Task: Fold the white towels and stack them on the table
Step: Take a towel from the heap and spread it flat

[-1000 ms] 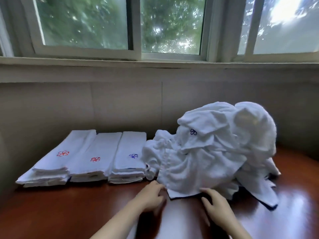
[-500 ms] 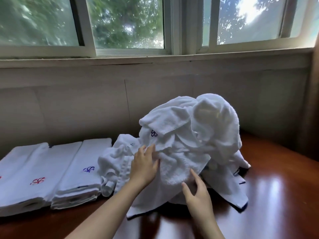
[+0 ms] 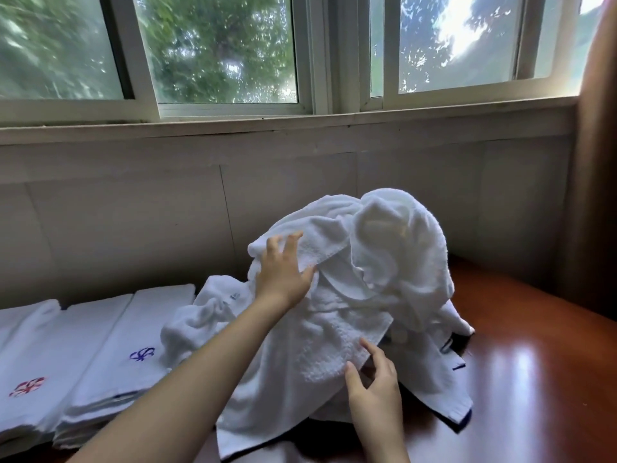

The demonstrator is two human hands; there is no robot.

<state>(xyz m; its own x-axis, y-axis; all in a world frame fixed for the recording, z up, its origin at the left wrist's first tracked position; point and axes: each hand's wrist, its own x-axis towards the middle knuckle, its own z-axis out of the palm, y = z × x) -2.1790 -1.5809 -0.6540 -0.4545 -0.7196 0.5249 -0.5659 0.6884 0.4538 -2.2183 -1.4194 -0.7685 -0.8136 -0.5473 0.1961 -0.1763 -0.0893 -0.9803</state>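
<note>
The left hand (image 3: 280,279) lies flat, its fingers (image 3: 290,243) straight and spread. They press a turned-over hem high on the heap of unfolded towels (image 3: 400,262) and grip nothing. The right hand (image 3: 375,396) is released too. Its forefinger and thumb just touch the lower edge of the towel that drapes toward the person, with no plain pinch.

Under and beyond both sets of fingers, the heap sits crumpled on the wooden table (image 3: 534,362). It is several white terry towels tangled together, and dark-trimmed corners spill out to the right of the right fingers. Left of the left fingers, just beside the heap, folded towels (image 3: 100,345) lie in neat low stacks. They show a blue motif (image 3: 143,354) and a red motif (image 3: 26,386).

I judge the task partly done. The heap is left to fold, and one towel seems to be being singled out.
</note>
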